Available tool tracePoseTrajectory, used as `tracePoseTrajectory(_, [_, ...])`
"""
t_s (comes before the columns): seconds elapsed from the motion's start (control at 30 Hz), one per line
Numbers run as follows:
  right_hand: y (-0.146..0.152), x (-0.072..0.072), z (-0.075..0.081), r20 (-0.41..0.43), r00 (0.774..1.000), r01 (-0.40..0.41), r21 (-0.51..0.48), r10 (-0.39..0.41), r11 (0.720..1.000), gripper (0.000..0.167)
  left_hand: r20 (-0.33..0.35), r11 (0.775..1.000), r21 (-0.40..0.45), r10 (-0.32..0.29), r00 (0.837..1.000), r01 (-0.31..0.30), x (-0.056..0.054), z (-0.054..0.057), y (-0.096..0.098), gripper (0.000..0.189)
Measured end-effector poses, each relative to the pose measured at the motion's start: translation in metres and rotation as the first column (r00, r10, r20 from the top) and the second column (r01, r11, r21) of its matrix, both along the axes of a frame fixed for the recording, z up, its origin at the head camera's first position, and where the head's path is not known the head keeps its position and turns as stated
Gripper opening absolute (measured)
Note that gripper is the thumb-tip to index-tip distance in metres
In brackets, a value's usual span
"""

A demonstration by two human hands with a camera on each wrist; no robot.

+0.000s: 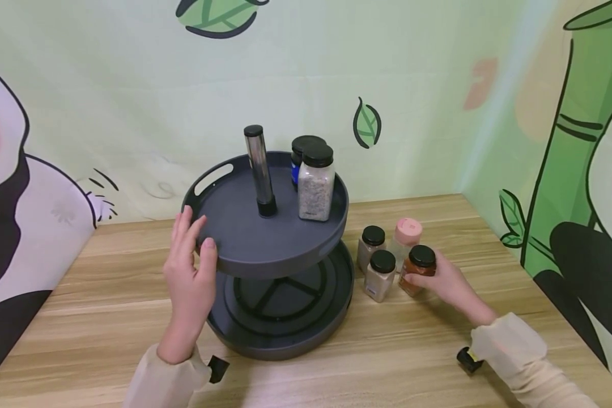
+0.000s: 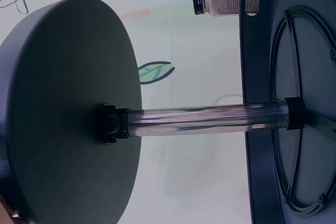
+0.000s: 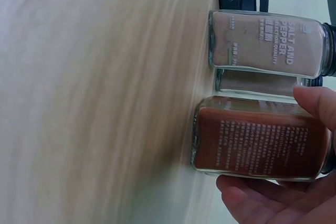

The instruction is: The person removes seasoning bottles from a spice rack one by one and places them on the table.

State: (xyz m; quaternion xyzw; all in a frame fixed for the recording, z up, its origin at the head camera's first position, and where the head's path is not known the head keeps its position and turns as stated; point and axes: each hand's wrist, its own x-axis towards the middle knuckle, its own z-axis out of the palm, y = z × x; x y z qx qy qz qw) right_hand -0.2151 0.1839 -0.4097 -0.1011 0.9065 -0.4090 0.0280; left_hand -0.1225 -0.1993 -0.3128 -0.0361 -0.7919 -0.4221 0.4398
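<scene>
Looking from the head view, we find the right hand (image 1: 451, 283) with thumb and fingers closed around a red-brown spice jar (image 1: 412, 268), its black lid uppermost and its long axis roughly upright. Just left of that grip stands a pale jar (image 1: 380, 277); behind the grip are a pink-capped jar (image 1: 408, 231) and, further left, a second black-lidded jar (image 1: 371, 249). Past these, on the grip's left, lie the lower tray (image 1: 280, 347) and, above it, the upper tray (image 1: 234, 226), which bears a large clear jar (image 1: 316, 190) on the side towards us holding the spice. Our left hand (image 1: 190, 277), well apart at the far side, grasps nothing; its extended fingers rest at the upper tray's rim.

Turning to the left wrist view, we see the post (image 2: 207, 119) running between the upper tray's underside and the lower tray; of the left hand only a sliver appears, too little to judge its fingers by.

Through the right wrist view, we have the thumb on one side of the red-brown spice jar and fingers on the other. We cannot tell whether its base touches the table (image 3: 105, 98).
</scene>
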Motion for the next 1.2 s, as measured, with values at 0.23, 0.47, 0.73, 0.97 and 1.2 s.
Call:
tracePoseTrajectory(0.23, [0.004,-0.002,0.006,0.035,0.999,0.006,0.000,-0.006,1.000,0.063,0.022,1.000,-0.023,-0.007,1.000,0.007,-0.001,-0.002,-0.001,0.040])
tracePoseTrajectory(0.47, [0.003,-0.002,0.019,-0.001,1.000,0.006,-0.032,-0.006,0.999,0.061,0.065,0.999,-0.034,0.007,0.998,-0.004,-0.001,-0.003,-0.001,0.044])
tracePoseTrajectory(0.73, [0.000,-0.001,0.040,-0.059,0.998,0.017,-0.067,-0.021,0.998,0.062,0.081,0.998,-0.050,0.030,0.996,-0.026,-0.002,-0.003,0.000,0.046])
tracePoseTrajectory(0.97, [-0.007,-0.001,0.058,-0.118,0.993,-0.022,-0.103,0.010,0.994,0.062,0.081,0.998,-0.055,0.025,0.996,-0.020,-0.002,-0.002,0.000,0.046])
tracePoseTrajectory(1.2, [-0.017,0.000,0.076,-0.188,0.980,-0.094,-0.142,0.066,0.985,0.055,0.071,0.997,-0.069,0.032,0.997,-0.027,-0.003,-0.002,0.000,0.046])
